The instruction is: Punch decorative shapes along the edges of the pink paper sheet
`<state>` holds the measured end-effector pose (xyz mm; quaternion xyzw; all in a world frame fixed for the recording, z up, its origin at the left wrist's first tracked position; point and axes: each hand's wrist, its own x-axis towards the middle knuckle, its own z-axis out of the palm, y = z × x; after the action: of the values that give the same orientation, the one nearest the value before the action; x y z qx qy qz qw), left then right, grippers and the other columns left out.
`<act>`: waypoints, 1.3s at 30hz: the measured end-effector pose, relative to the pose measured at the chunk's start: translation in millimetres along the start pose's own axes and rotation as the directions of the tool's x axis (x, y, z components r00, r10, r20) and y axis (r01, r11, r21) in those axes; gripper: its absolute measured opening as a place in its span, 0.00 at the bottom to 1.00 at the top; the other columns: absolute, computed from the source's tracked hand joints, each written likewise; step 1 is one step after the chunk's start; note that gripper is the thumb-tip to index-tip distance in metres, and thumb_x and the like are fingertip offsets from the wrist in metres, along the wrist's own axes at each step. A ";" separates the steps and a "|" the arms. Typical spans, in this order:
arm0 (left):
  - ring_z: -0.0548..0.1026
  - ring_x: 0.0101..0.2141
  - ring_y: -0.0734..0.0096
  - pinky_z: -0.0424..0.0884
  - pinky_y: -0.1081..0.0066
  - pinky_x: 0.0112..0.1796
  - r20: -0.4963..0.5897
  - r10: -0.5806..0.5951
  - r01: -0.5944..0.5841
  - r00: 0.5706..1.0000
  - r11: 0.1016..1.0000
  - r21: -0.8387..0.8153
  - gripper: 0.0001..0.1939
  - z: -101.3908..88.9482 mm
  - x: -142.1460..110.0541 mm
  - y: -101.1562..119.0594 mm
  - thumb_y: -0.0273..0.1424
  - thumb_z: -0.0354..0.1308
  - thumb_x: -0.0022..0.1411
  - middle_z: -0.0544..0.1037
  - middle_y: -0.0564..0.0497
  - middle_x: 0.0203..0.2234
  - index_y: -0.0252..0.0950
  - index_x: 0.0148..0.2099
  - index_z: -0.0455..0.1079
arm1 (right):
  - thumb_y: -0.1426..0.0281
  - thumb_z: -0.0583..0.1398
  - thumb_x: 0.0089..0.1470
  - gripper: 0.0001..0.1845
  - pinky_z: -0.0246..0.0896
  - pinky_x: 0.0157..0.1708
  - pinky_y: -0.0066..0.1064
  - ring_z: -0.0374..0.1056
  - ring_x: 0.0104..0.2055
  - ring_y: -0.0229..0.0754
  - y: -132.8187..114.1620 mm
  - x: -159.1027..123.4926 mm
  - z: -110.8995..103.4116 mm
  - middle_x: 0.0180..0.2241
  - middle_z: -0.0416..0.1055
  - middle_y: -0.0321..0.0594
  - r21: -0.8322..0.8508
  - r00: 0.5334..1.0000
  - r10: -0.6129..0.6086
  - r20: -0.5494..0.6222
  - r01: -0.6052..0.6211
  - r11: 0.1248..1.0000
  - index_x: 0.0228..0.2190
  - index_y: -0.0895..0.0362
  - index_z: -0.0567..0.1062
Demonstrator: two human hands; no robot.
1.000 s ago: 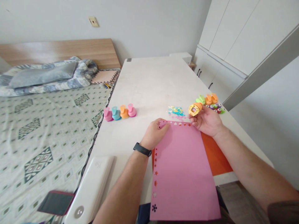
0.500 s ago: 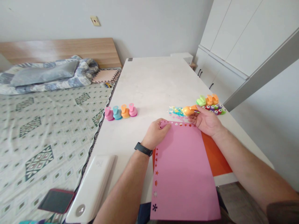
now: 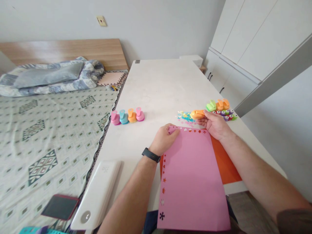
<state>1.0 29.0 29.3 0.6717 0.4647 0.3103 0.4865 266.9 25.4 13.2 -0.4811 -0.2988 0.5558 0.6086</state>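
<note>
My left hand (image 3: 167,138) pinches the top left corner of a pink sheet of paper (image 3: 192,182). Shapes such as stars, hearts and crowns are cut through along its left and top edges. An orange craft punch (image 3: 197,114) is in my right hand (image 3: 215,124), gripped between thumb and fingers just above the sheet's top right corner. Beneath the pink sheet lies an orange sheet (image 3: 225,162), showing at the right. Small cut-out paper pieces (image 3: 185,117), blue, yellow and pink, are scattered beside the punch.
Several craft punches (image 3: 128,116) stand in a row at the left. More punches (image 3: 219,104) and small coloured ones (image 3: 227,114) sit at the right edge of the white table (image 3: 168,84). A white oblong device (image 3: 98,191) lies near the bed (image 3: 48,130), with a tablet (image 3: 60,207) beside it.
The punch's lever, raised before, is now pressed down toward its body in my right hand. My left hand stays on the pink sheet. The view shifts slightly.
</note>
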 end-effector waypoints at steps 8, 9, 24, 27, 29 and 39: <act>0.77 0.33 0.65 0.70 0.70 0.32 0.000 0.029 -0.029 1.000 0.999 0.042 0.13 0.9 0.8 -3.2 0.40 0.60 0.64 0.82 0.48 0.33 0.36 0.41 0.77 | 0.61 0.67 0.60 0.13 0.81 0.38 0.33 0.80 0.36 0.43 -2.7 -0.3 1.1 0.40 0.84 0.47 0.019 1.000 0.008 -0.015 -0.008 1.000 0.40 0.58 0.80; 0.77 0.33 0.65 0.69 0.70 0.32 0.000 0.027 -0.027 1.000 0.999 0.042 0.13 0.9 0.7 -3.2 0.40 0.60 0.64 0.82 0.48 0.34 0.36 0.41 0.76 | 0.61 0.67 0.60 0.13 0.81 0.39 0.33 0.80 0.37 0.44 -2.6 -1.0 1.6 0.40 0.84 0.47 0.013 1.000 0.005 -0.003 -0.005 1.000 0.40 0.58 0.81; 0.77 0.33 0.64 0.70 0.70 0.33 0.007 0.007 -0.008 1.000 0.999 0.034 0.13 0.4 0.8 -1.5 0.40 0.60 0.64 0.82 0.47 0.34 0.35 0.41 0.76 | 0.63 0.67 0.60 0.11 0.81 0.40 0.34 0.80 0.37 0.43 -2.2 0.1 2.2 0.40 0.84 0.47 0.019 1.000 -0.005 0.004 0.005 1.000 0.39 0.58 0.81; 0.77 0.33 0.66 0.69 0.71 0.33 0.010 0.010 -0.011 1.000 0.999 0.045 0.13 0.6 0.2 -1.7 0.40 0.60 0.64 0.82 0.48 0.34 0.35 0.41 0.76 | 0.63 0.65 0.62 0.12 0.81 0.38 0.33 0.80 0.36 0.43 -3.8 -0.4 4.4 0.39 0.84 0.47 0.048 1.000 0.023 -0.013 -0.022 0.999 0.40 0.60 0.81; 0.77 0.33 0.66 0.69 0.71 0.33 0.010 0.013 -0.013 1.000 0.998 0.057 0.13 0.7 -0.3 -1.3 0.40 0.60 0.64 0.82 0.48 0.34 0.35 0.42 0.76 | 0.64 0.63 0.64 0.12 0.82 0.37 0.33 0.79 0.35 0.42 -4.9 -1.1 6.0 0.39 0.84 0.47 0.057 0.999 0.033 -0.014 -0.032 0.998 0.40 0.60 0.81; 0.77 0.33 0.67 0.69 0.71 0.33 0.016 0.019 -0.021 1.000 0.996 0.089 0.13 -0.3 0.5 -0.1 0.39 0.58 0.65 0.81 0.48 0.34 0.35 0.42 0.75 | 0.58 0.60 0.66 0.16 0.78 0.24 0.30 0.78 0.29 0.42 -12.1 -6.5 9.1 0.34 0.82 0.48 0.084 0.985 0.173 0.025 -0.175 0.981 0.41 0.60 0.77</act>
<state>0.8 29.6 29.3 0.6997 0.4677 0.2889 0.4563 262.1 22.4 28.7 -0.4740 -0.2367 0.6233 0.5751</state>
